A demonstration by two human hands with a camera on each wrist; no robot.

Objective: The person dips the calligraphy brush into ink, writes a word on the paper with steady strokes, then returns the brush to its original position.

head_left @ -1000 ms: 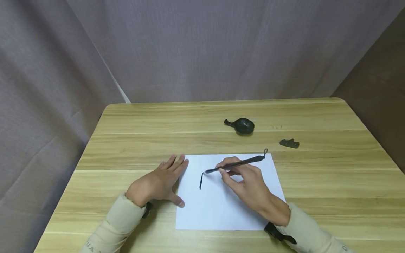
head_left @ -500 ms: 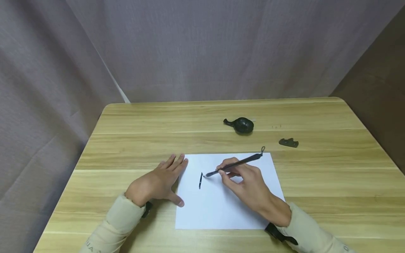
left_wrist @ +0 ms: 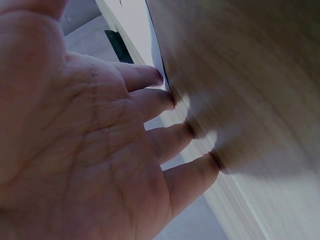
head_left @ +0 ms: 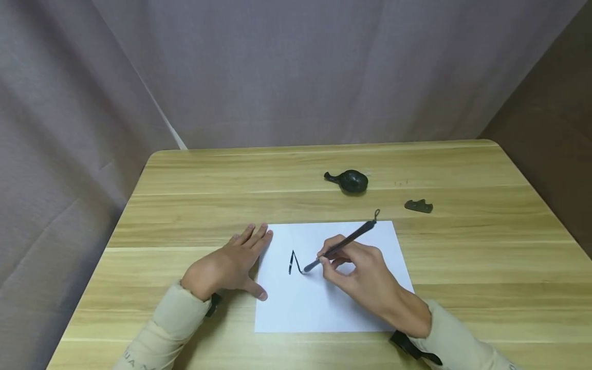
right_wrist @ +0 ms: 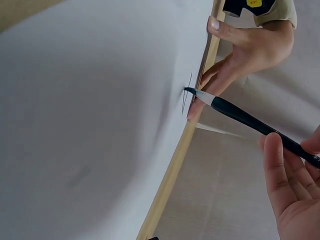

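Observation:
My right hand (head_left: 363, 272) pinches a dark-handled writing brush (head_left: 348, 239) between thumb and fingers, its looped end tilted up to the right. In the right wrist view the brush's black tip (right_wrist: 190, 90) meets the white paper (right_wrist: 100, 100). Black ink lines (head_left: 296, 261) on the left part of the sheet (head_left: 296, 313) form an upright stroke joined to a slanting one that runs down to the tip. My left hand (head_left: 228, 270) lies with spread fingers at the sheet's left edge; the left wrist view shows its palm (left_wrist: 95, 145) and fingertips touching down by the paper edge.
Behind the sheet on the wooden table (head_left: 185, 200) sits a small black gourd-shaped dish (head_left: 353, 182). To its right lies a dark jagged piece (head_left: 419, 206), like a small brush rest. A grey curtain (head_left: 277, 72) hangs beyond the table's far edge.
The brush tip has moved down and slightly right, leaving a new slanting line from the top of the upright stroke. My left hand has stayed at the paper's edge.

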